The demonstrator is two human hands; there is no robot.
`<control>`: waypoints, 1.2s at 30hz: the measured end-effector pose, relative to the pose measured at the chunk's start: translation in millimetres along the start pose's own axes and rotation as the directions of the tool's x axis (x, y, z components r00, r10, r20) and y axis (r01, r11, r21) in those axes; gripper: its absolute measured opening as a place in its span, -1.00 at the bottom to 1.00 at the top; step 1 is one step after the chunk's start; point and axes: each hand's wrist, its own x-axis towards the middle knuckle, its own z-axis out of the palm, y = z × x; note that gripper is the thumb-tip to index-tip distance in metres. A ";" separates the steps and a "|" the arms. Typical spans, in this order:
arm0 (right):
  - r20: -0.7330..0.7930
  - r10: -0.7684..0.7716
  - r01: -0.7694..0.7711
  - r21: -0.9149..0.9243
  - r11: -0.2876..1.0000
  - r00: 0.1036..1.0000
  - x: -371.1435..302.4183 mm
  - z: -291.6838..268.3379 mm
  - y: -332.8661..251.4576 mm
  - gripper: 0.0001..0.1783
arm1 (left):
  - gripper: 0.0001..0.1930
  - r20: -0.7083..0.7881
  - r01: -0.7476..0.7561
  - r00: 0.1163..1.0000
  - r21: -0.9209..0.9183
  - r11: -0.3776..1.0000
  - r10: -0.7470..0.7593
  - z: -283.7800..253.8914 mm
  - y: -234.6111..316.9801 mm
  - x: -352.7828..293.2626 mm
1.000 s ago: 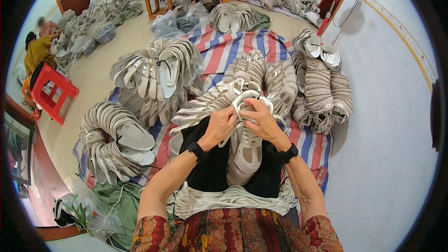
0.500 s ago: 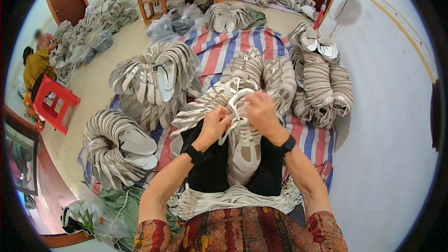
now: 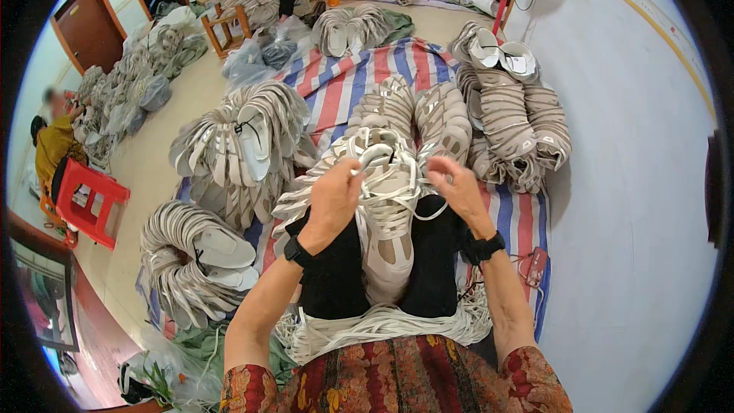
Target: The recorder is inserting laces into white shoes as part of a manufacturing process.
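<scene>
A beige and white sneaker upper (image 3: 388,251) lies toe toward me between my black-clad knees, at the near end of a row of uppers. White shoelaces (image 3: 388,200) cross its front, and a loose loop hangs on its right side. My left hand (image 3: 335,197) is beside the shoe's opening, fingers closed in a pinch on a bit of white lace. To the right of the opening, my right hand (image 3: 459,190) has its fingers apart, close to the lace but not visibly gripping it. A bundle of white laces (image 3: 382,329) lies across my lap.
Tied bundles of uppers stand at left (image 3: 245,134), lower left (image 3: 195,260) and right (image 3: 511,111) on a striped sheet (image 3: 332,99). A red stool (image 3: 92,203) is at left, near a seated person (image 3: 57,145). A white wall (image 3: 627,183) bounds the right side.
My hands have moved apart, left and right, from over the shoe's opening. My right hand's fingers have spread. The whole view has shifted slightly.
</scene>
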 end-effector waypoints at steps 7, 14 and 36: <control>0.164 0.084 -0.130 0.297 0.946 0.983 -5.1 10.5 4.5 -0.83 | -0.94 0.183 -0.345 0.926 0.059 0.937 0.330 59.8 6.5 20.8; 0.213 0.134 -0.180 0.212 0.961 0.968 0.1 7.9 -3.1 -0.86 | -0.96 0.211 -0.487 0.871 0.255 0.836 0.443 61.7 5.8 23.2; 0.261 -0.177 0.219 -0.143 0.965 0.949 -14.1 -2.5 -23.0 -0.65 | -0.57 0.083 -0.247 0.969 0.266 0.932 0.233 -38.6 -38.8 -19.0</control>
